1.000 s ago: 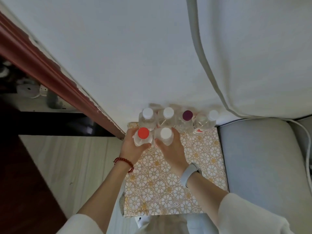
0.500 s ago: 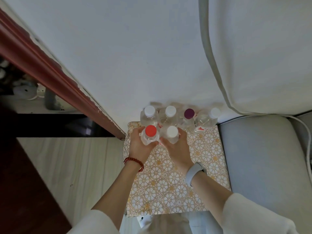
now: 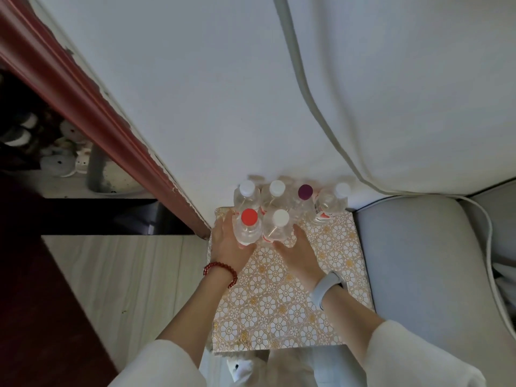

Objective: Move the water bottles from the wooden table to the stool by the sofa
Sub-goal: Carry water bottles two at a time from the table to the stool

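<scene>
A stool [image 3: 282, 305] with a gold-and-white floral cover stands against the wall, beside the sofa. Along its back edge stand several clear water bottles: two white-capped ones [image 3: 247, 191] [image 3: 277, 189], a purple-capped one [image 3: 305, 192] and another white-capped one [image 3: 341, 192]. In front of them stand a red-capped bottle [image 3: 248, 229] and a white-capped bottle [image 3: 279, 229]. My left hand [image 3: 229, 244] wraps the red-capped bottle from the left. My right hand [image 3: 298, 254] holds the front white-capped bottle from the right and below.
The grey sofa seat [image 3: 424, 263] touches the stool's right side, with a white cable [image 3: 487, 241] running over it. A white wall is behind. A red-brown door frame [image 3: 92, 115] slants at the left above pale wooden floor [image 3: 125, 280].
Both hands have moved a little back and down with the two bottles, which now stand on the stool just in front of the back row. The right fingers look looser.
</scene>
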The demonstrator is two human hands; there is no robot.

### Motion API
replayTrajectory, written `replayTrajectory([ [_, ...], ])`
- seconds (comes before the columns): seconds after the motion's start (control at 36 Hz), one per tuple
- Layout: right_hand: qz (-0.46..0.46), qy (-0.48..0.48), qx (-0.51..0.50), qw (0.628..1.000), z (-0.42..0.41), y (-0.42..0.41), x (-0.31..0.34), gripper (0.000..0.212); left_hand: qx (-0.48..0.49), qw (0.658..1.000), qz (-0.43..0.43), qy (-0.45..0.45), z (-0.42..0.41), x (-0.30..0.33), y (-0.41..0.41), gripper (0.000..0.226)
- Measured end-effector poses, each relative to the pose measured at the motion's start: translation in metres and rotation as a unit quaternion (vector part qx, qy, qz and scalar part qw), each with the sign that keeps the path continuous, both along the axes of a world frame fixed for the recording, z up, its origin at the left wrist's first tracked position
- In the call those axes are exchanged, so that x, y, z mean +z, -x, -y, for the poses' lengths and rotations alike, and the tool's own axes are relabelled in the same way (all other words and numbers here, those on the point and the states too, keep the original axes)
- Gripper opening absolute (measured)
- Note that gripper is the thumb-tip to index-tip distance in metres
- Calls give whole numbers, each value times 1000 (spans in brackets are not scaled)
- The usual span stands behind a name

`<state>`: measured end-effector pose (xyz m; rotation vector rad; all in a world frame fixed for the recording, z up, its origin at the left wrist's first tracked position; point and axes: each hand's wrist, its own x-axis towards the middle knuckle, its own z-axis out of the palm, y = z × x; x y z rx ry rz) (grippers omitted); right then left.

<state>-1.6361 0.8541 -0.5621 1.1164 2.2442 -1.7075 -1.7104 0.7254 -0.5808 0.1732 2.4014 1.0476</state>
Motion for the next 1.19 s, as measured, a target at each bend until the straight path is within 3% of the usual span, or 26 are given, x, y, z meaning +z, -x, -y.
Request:
replayTrajectory([
  [0.14,78,-24,64,995,11,-15,32,32,-2,999,-20,32,32,37,-9,60],
  [0.22,66,-24,81,994,31,-28,62,30,32,998,-44,44,63,67,-25,45],
  [0.36,42,28,161,986,88,-47,107,25,149,982,-85,85,139,117,-80,38],
  [0.5,2,43,281,959,163,-68,143,21,321,937,-119,65,221,158,-170,31],
  [0.64,-12,57,437,898,270,-121,176,20,486,862,-119,75,315,181,-288,28],
  [0.86,-1,61,657,751,465,-243,192,26,686,713,-123,81,439,197,-485,28],
  [1.06,5,55,806,589,649,-408,190,29,810,568,-112,92,548,199,-682,30],
  [1.19,8,19,888,460,758,-545,192,29,855,496,-87,124,613,212,-822,32],
])
